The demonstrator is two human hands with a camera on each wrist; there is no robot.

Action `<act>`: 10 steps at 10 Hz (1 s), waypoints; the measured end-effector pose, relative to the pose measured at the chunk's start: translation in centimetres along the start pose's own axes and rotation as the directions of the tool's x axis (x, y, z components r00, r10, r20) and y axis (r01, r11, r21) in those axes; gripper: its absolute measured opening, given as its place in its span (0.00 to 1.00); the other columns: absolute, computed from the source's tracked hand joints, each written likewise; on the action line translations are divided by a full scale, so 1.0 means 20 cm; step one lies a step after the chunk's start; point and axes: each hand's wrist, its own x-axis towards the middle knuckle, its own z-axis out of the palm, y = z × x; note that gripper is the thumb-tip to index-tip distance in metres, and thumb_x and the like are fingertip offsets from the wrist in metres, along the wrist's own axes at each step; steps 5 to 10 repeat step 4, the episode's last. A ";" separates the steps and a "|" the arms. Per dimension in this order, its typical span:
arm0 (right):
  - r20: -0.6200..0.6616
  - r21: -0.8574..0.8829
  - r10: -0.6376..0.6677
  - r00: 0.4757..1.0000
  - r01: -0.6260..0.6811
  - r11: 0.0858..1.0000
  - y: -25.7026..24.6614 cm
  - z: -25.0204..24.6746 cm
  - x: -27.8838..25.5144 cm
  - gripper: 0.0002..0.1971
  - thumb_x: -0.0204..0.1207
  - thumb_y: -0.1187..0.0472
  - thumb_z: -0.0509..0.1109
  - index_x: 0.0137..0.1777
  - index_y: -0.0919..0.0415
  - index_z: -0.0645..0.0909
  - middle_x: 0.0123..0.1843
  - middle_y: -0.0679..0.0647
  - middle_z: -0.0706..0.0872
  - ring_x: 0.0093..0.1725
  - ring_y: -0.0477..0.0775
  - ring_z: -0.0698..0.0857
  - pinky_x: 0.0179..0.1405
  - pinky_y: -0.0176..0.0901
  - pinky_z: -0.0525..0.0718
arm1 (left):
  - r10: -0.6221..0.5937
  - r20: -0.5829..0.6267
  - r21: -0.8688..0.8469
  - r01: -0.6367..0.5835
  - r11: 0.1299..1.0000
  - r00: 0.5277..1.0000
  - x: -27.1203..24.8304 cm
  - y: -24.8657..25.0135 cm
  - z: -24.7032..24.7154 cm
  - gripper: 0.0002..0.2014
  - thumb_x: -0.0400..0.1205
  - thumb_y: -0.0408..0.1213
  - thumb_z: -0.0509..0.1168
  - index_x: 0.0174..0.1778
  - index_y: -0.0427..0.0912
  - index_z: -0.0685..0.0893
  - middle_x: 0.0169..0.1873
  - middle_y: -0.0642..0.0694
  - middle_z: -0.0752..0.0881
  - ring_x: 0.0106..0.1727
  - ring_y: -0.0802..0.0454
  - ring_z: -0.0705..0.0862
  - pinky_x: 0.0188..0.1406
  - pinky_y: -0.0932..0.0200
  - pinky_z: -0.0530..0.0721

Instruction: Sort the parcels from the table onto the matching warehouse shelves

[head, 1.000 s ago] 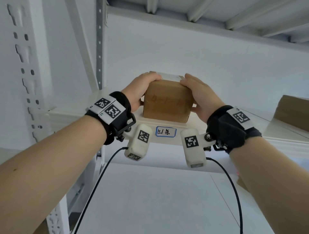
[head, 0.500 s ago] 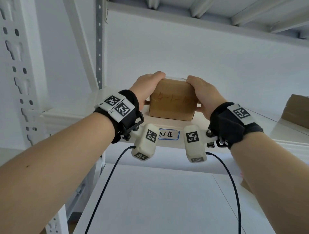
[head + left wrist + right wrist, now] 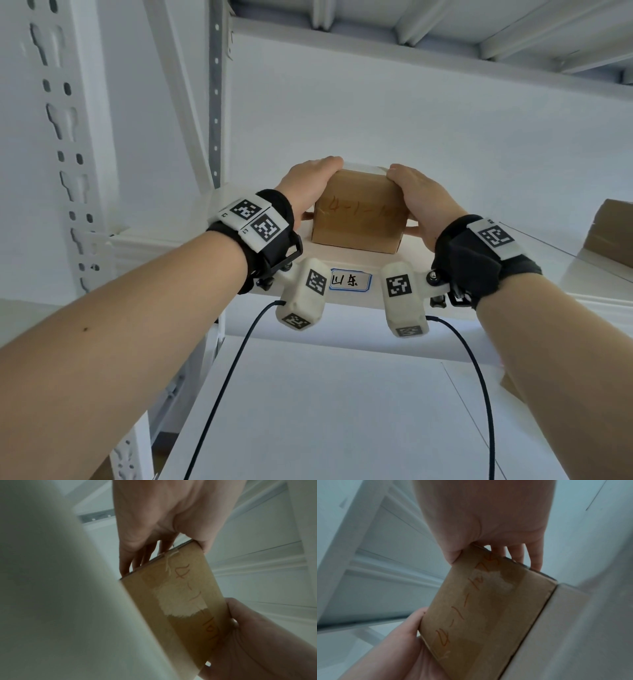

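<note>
A small brown cardboard parcel (image 3: 358, 216) with orange handwriting on its front stands on a white shelf (image 3: 534, 270), just behind a blue-framed label (image 3: 350, 281) on the shelf's front edge. My left hand (image 3: 308, 193) grips its left side and my right hand (image 3: 423, 202) its right side, fingers over the top corners. In the left wrist view the left hand (image 3: 163, 531) holds one end of the parcel (image 3: 180, 601). The right wrist view shows the right hand (image 3: 488, 523) on the other end of the parcel (image 3: 484, 608).
Another brown box (image 3: 613, 233) sits on the same shelf at far right. A perforated white upright (image 3: 65, 171) stands at left, and the underside of a higher shelf (image 3: 445, 31) is overhead. A lower white shelf (image 3: 342, 411) lies beneath my arms.
Both hands have slid the parcel a little further back from the shelf's front edge, keeping the same grip on its two sides.
</note>
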 end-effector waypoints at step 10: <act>-0.063 -0.265 0.017 0.998 -0.034 0.964 -0.01 -0.17 -0.16 0.24 0.85 0.52 0.55 0.75 0.65 0.72 0.76 0.66 0.75 0.75 0.67 0.74 0.73 0.61 0.73 | 0.073 -0.111 0.226 -0.047 0.973 0.991 -0.19 0.09 0.01 0.17 0.87 0.48 0.48 0.32 0.51 0.62 0.34 0.54 0.64 0.53 0.48 0.64 0.47 0.55 0.68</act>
